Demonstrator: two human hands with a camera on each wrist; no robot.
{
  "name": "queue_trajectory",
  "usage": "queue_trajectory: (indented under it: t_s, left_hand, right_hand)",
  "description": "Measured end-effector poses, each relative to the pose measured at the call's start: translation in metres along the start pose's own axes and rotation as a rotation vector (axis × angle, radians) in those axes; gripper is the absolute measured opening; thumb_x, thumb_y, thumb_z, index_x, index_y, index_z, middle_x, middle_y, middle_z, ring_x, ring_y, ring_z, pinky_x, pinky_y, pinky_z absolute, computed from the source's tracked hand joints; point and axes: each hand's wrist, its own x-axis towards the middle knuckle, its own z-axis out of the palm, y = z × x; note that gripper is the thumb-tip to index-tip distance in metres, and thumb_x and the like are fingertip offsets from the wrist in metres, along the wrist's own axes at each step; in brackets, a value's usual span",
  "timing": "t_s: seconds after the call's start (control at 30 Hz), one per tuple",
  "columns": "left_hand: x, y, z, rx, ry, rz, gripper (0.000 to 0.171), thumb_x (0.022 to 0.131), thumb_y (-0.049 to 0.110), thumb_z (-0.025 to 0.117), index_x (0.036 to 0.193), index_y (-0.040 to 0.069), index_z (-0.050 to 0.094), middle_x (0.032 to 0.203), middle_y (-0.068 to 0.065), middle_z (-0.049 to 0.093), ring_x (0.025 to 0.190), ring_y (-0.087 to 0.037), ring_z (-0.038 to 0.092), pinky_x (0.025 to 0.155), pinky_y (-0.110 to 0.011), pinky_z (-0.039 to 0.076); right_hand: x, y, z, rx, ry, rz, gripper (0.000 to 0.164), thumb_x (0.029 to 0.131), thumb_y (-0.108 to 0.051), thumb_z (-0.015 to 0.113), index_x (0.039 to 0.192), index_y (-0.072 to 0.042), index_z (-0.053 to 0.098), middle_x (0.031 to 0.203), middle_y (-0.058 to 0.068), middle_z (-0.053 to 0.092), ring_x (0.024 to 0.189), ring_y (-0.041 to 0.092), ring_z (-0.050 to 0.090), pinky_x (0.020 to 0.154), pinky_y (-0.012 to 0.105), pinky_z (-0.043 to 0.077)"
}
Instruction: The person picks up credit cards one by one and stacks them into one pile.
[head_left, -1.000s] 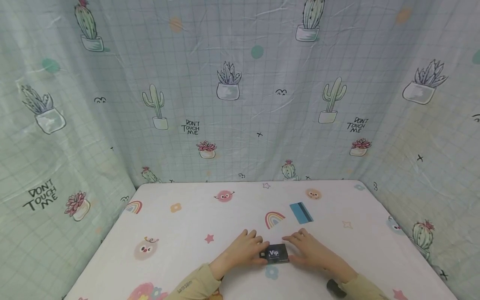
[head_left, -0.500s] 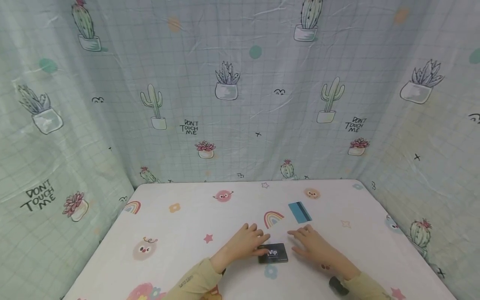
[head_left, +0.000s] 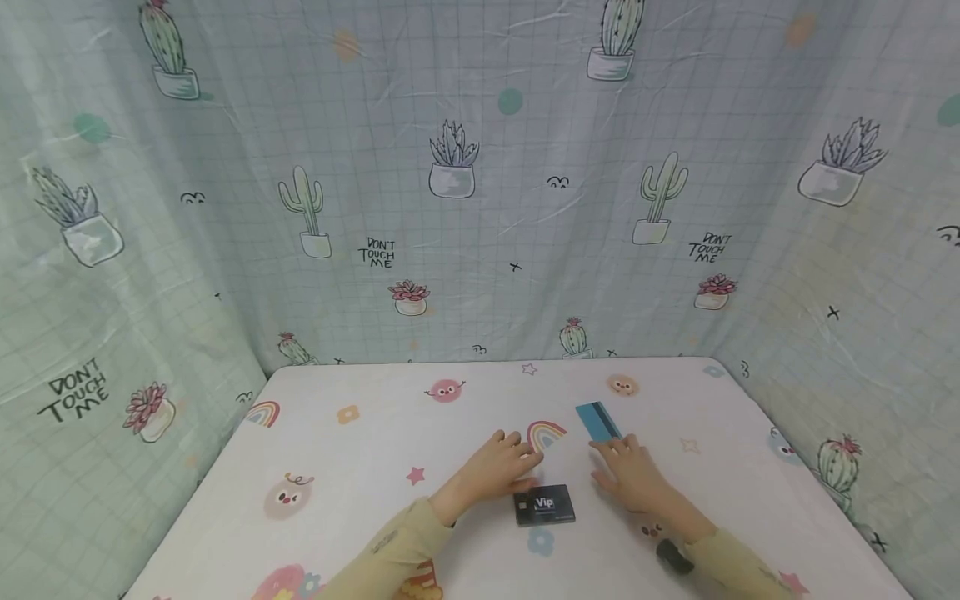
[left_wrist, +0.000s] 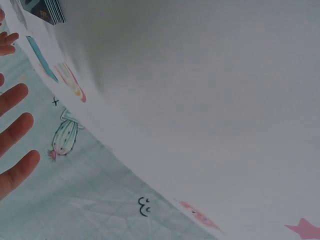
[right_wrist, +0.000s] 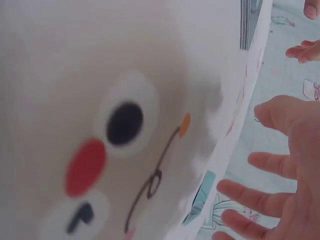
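A neat stack of black cards, the top one printed "Vip", lies flat on the table; its layered edge shows in the left wrist view. My left hand hovers by the stack's far left corner, fingers spread and nothing held. Farther back lies a blue card with a dark stripe. My right hand is at its near end, fingertips overlapping it in the head view. In the right wrist view that hand's fingers are spread and hold nothing, with the blue card beyond them.
The white table carries printed stars, rainbows and faces, all flat. A dark object sits at the right wrist. Patterned cactus curtains hang behind the table and along both sides.
Both hands have left the black card stack and moved forward. The right hand has reached the blue card's near end; the left has drawn back beyond the stack, which stays in place.
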Motion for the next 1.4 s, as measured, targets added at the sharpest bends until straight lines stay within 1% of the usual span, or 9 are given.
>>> queue_trajectory:
  t_s: [0.3, 0.37, 0.5, 0.6, 0.73, 0.93, 1.23, 1.33, 1.4]
  left_hand:
    - [0.012, -0.006, 0.007, 0.049, 0.069, 0.015, 0.031, 0.083, 0.042, 0.055, 0.107, 0.024, 0.057, 0.094, 0.007, 0.061, 0.086, -0.013, 0.053, 0.073, -0.028, 0.041]
    - [0.015, -0.007, 0.009, 0.062, 0.065, 0.014, 0.029, 0.083, 0.042, 0.055, 0.106, 0.024, 0.056, 0.095, 0.008, 0.061, 0.087, -0.013, 0.053, 0.073, -0.029, 0.04]
    - [0.021, -0.01, 0.014, 0.064, 0.026, 0.009, 0.029, 0.084, 0.04, 0.054, 0.109, 0.025, 0.055, 0.102, 0.008, 0.061, 0.093, -0.014, 0.052, 0.079, -0.031, 0.042]
    - [0.025, -0.012, 0.016, 0.063, -0.011, 0.003, 0.031, 0.085, 0.039, 0.053, 0.112, 0.025, 0.054, 0.108, 0.007, 0.06, 0.095, -0.014, 0.052, 0.082, -0.033, 0.043]
    - [0.027, -0.016, 0.02, 0.07, -0.046, -0.021, 0.032, 0.085, 0.039, 0.053, 0.113, 0.024, 0.053, 0.111, 0.008, 0.059, 0.098, -0.014, 0.051, 0.084, -0.035, 0.042]
    - [0.033, -0.021, 0.028, 0.066, -0.04, -0.043, 0.028, 0.085, 0.037, 0.053, 0.109, 0.023, 0.053, 0.109, 0.007, 0.06, 0.104, -0.017, 0.05, 0.089, -0.039, 0.041]
    - [0.042, -0.024, 0.037, 0.061, -0.009, -0.051, 0.03, 0.083, 0.036, 0.055, 0.111, 0.025, 0.056, 0.108, 0.008, 0.06, 0.103, -0.016, 0.052, 0.09, -0.04, 0.041]
    - [0.045, -0.023, 0.038, 0.066, -0.017, -0.048, 0.032, 0.083, 0.037, 0.055, 0.112, 0.025, 0.056, 0.109, 0.008, 0.06, 0.103, -0.016, 0.052, 0.09, -0.041, 0.042]
    - [0.047, -0.023, 0.038, 0.07, -0.04, -0.05, 0.032, 0.084, 0.038, 0.055, 0.113, 0.026, 0.055, 0.11, 0.008, 0.059, 0.104, -0.016, 0.051, 0.091, -0.041, 0.041]
  right_hand:
    - [0.011, 0.007, -0.005, -0.073, 0.054, 0.018, 0.045, 0.081, -0.032, 0.061, 0.116, -0.005, 0.052, 0.099, 0.015, 0.053, 0.087, 0.03, 0.043, 0.066, 0.041, 0.039]
    - [0.014, 0.009, -0.005, -0.08, 0.063, 0.024, 0.045, 0.08, -0.031, 0.061, 0.115, -0.004, 0.052, 0.097, 0.015, 0.052, 0.084, 0.029, 0.042, 0.064, 0.04, 0.037]
    - [0.02, 0.013, -0.004, -0.097, 0.072, 0.036, 0.046, 0.079, -0.031, 0.062, 0.115, -0.004, 0.052, 0.094, 0.016, 0.052, 0.081, 0.027, 0.04, 0.062, 0.038, 0.034]
    - [0.025, 0.015, -0.002, -0.104, 0.055, 0.046, 0.048, 0.079, -0.033, 0.062, 0.117, -0.005, 0.052, 0.093, 0.016, 0.052, 0.079, 0.027, 0.04, 0.061, 0.037, 0.033]
    - [0.033, 0.018, 0.0, -0.103, -0.008, 0.078, 0.051, 0.08, -0.037, 0.06, 0.12, -0.006, 0.05, 0.092, 0.017, 0.051, 0.078, 0.026, 0.038, 0.063, 0.039, 0.033]
    - [0.043, 0.023, 0.005, -0.086, -0.105, 0.138, 0.056, 0.081, -0.04, 0.058, 0.122, -0.004, 0.047, 0.09, 0.019, 0.05, 0.08, 0.029, 0.039, 0.07, 0.047, 0.034]
    - [0.051, 0.03, 0.016, -0.111, -0.114, 0.157, 0.059, 0.081, -0.043, 0.057, 0.124, -0.004, 0.046, 0.093, 0.022, 0.049, 0.087, 0.035, 0.043, 0.076, 0.053, 0.036]
    - [0.053, 0.031, 0.018, -0.118, -0.129, 0.164, 0.06, 0.081, -0.042, 0.056, 0.126, -0.004, 0.045, 0.093, 0.021, 0.049, 0.086, 0.034, 0.042, 0.075, 0.052, 0.037]
    - [0.054, 0.031, 0.018, -0.119, -0.134, 0.165, 0.059, 0.081, -0.041, 0.056, 0.126, -0.004, 0.044, 0.093, 0.02, 0.048, 0.085, 0.033, 0.042, 0.074, 0.05, 0.037]
